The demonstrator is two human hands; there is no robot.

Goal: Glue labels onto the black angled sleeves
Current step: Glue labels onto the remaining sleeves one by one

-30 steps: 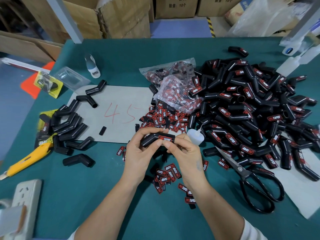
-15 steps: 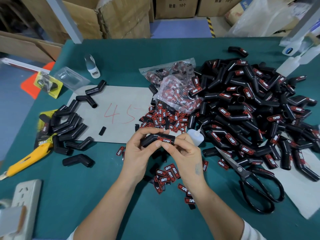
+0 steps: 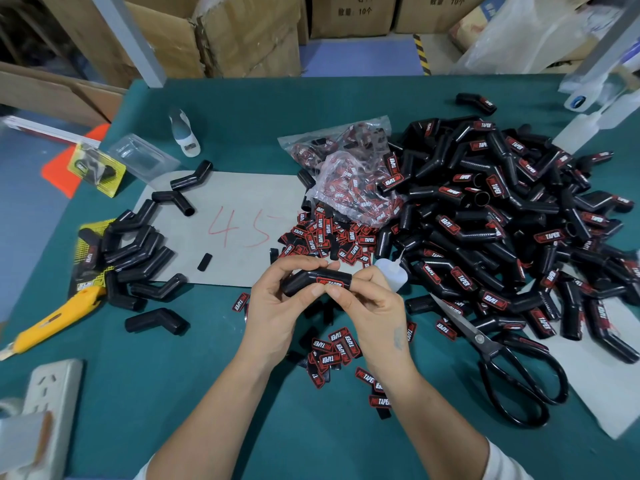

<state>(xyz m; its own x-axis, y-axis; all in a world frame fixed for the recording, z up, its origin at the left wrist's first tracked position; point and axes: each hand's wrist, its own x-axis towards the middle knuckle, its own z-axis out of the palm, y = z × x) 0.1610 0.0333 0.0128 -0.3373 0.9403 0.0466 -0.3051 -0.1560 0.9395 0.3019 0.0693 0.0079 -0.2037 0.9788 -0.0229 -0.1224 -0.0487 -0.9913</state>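
We see one black angled sleeve held above the green table, long axis roughly left-right, bent end lower left, its red label facing up. Left hand wraps the bent end; right hand pinches the labelled end, thumbs meeting at the label's near edge. Small glue bottle sits just behind the right hand, possibly touching it. Loose labels lie under the hands. Labelled sleeve pile right, unlabelled sleeves left, scissors near right, yellow utility knife far left.
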